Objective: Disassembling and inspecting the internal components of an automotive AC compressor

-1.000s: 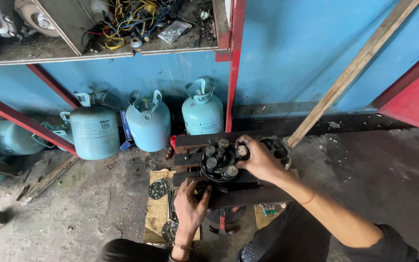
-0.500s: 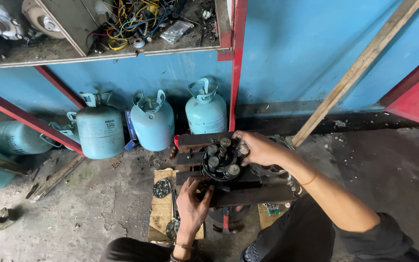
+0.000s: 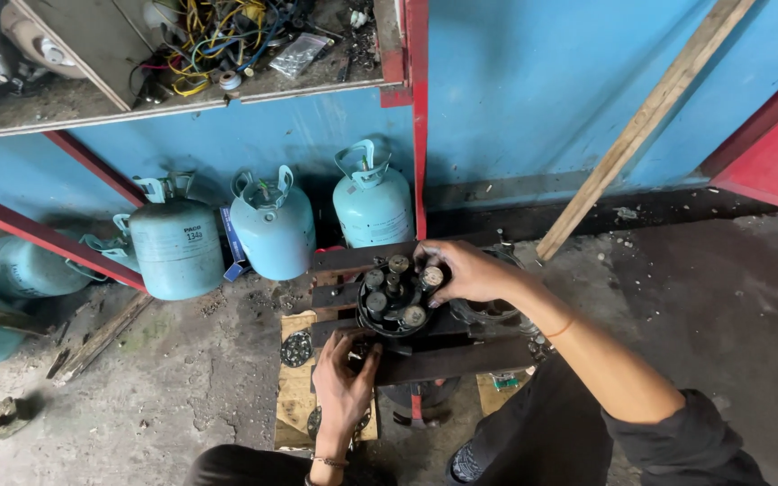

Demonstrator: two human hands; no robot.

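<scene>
A round black mechanical assembly with several stubby metal cylinders standing up from its face sits on dark steel bars low to the floor, directly in front of the person. The right hand reaches in from the right, and its grip is closed over the far right edge of the assembly, fingers wrapped about one of the upstanding cylinders. The left hand comes up from below, fingers curled against the assembly's near lower edge; whether it clamps the part or only presses against it cannot be told. The assembly seems to rest on narrow bars rather than a flat worktop, so it could tip or slide off if either hand pushed unevenly, and a finger could be pinched between the part and the steel; the loose cylinders might also drop out if the body tilted. Under the bars lies a piece of cardboard with a small dark perforated disc on it. The floor is stained, cracked concrete strewn with grit. Behind stand three pale blue gas cylinders against a blue wall, a fourth lying further left. A red steel frame carries a shelf cluttered with tangled wires, and a wooden plank leans against the wall at right.
</scene>
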